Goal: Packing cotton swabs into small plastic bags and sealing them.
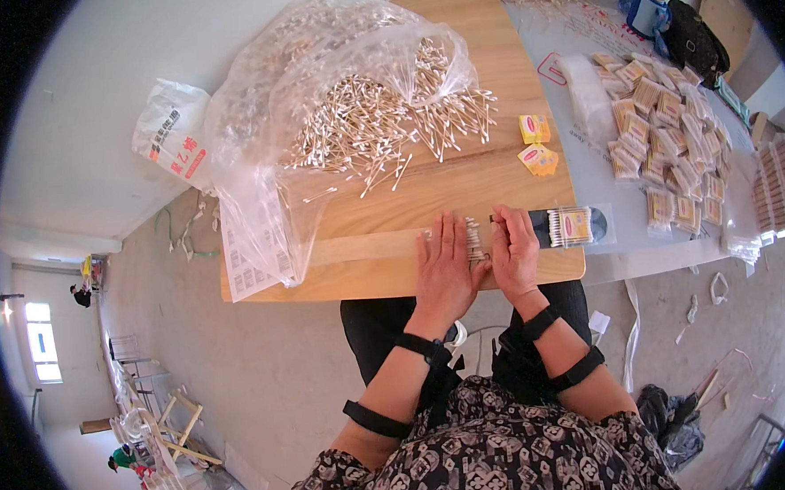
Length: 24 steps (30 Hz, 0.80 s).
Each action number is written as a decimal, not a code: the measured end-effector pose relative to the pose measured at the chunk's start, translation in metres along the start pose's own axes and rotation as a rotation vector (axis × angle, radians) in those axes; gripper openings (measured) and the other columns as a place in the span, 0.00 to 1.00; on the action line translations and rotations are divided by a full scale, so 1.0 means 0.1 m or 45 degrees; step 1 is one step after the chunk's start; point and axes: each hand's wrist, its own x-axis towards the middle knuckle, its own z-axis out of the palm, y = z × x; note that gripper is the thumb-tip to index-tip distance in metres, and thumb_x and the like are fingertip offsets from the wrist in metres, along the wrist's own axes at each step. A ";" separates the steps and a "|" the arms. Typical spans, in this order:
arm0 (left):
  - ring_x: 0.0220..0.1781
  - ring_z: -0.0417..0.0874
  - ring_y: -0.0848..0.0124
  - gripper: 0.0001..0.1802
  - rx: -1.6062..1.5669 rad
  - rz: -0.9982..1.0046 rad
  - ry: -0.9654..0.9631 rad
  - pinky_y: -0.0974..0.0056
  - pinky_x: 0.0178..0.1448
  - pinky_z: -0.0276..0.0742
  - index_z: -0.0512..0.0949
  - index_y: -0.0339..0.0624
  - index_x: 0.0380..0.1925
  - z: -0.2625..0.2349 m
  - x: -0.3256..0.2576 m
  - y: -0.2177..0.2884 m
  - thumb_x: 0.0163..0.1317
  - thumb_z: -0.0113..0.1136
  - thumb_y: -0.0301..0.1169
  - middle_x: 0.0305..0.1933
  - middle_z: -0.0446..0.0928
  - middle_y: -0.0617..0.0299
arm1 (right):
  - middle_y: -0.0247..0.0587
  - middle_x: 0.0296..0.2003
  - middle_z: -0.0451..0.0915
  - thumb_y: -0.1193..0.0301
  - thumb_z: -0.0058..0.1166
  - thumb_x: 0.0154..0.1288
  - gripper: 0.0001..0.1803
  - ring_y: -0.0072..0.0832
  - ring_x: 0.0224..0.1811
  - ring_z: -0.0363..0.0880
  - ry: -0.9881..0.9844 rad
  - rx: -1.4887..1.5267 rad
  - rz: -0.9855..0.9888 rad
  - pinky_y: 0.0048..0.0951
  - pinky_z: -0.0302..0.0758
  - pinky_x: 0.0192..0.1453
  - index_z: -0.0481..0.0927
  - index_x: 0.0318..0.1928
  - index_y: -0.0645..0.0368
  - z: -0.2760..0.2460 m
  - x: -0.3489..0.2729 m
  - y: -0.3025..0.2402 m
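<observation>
My left hand (445, 264) lies on the wooden table near its front edge, palm down with the fingers stretched out. Against its thumb side is a short row of cotton swabs (474, 239), partly covered by the hand. Just right of that row, my right hand (514, 249) has its fingers curled and pressed together; what they pinch is too small to make out. Beside its knuckles a flat black piece (598, 225) reaches past the table's right edge. On it sits a clear bag with a row of cotton swabs and a yellow card (576, 226).
A big clear plastic bag (260, 92) spills a heap of loose cotton swabs (351, 123) over the table (487, 182). Yellow cards (535, 129) lie at its right. Many filled packs (661, 124) cover the grey surface beyond. Black bags (672, 417) rest on the floor.
</observation>
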 end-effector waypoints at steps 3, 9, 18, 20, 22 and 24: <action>0.78 0.51 0.51 0.43 0.025 0.018 0.056 0.43 0.77 0.42 0.57 0.32 0.69 0.01 0.18 -0.12 0.63 0.55 0.50 0.75 0.53 0.43 | 0.50 0.38 0.76 0.81 0.48 0.63 0.12 0.45 0.39 0.76 0.003 0.002 -0.002 0.36 0.75 0.45 0.75 0.47 0.64 0.01 0.02 -0.05; 0.79 0.48 0.52 0.42 0.051 0.064 -0.077 0.45 0.78 0.40 0.55 0.34 0.70 -0.07 0.23 -0.09 0.64 0.55 0.49 0.76 0.50 0.44 | 0.48 0.42 0.77 0.77 0.47 0.68 0.11 0.40 0.45 0.77 0.006 0.156 0.147 0.34 0.73 0.51 0.75 0.50 0.64 -0.03 0.02 0.01; 0.76 0.55 0.52 0.31 -1.192 -0.340 0.636 0.56 0.77 0.49 0.56 0.31 0.69 0.08 0.23 -0.30 0.75 0.43 0.41 0.74 0.55 0.42 | 0.50 0.63 0.69 0.67 0.39 0.77 0.21 0.36 0.68 0.65 0.049 0.567 0.364 0.32 0.57 0.72 0.70 0.62 0.68 0.30 -0.03 -0.06; 0.75 0.56 0.53 0.31 -1.216 -0.334 0.630 0.57 0.76 0.50 0.57 0.31 0.69 0.13 0.30 -0.31 0.75 0.43 0.41 0.73 0.57 0.42 | 0.51 0.64 0.69 0.66 0.39 0.77 0.22 0.36 0.68 0.64 0.055 0.593 0.391 0.32 0.57 0.73 0.69 0.63 0.68 0.38 0.03 -0.06; 0.74 0.59 0.53 0.30 -1.262 -0.321 0.611 0.57 0.76 0.52 0.60 0.31 0.68 0.20 0.36 -0.27 0.75 0.43 0.41 0.71 0.60 0.42 | 0.51 0.64 0.69 0.66 0.39 0.78 0.22 0.36 0.68 0.65 0.044 0.676 0.443 0.32 0.58 0.72 0.70 0.62 0.69 0.44 0.06 -0.06; 0.73 0.62 0.54 0.29 -1.308 -0.310 0.591 0.58 0.75 0.54 0.62 0.30 0.67 0.26 0.37 -0.27 0.75 0.42 0.42 0.69 0.64 0.42 | 0.51 0.64 0.70 0.66 0.39 0.78 0.22 0.36 0.68 0.66 0.041 0.676 0.440 0.32 0.59 0.72 0.70 0.62 0.69 0.49 0.06 -0.05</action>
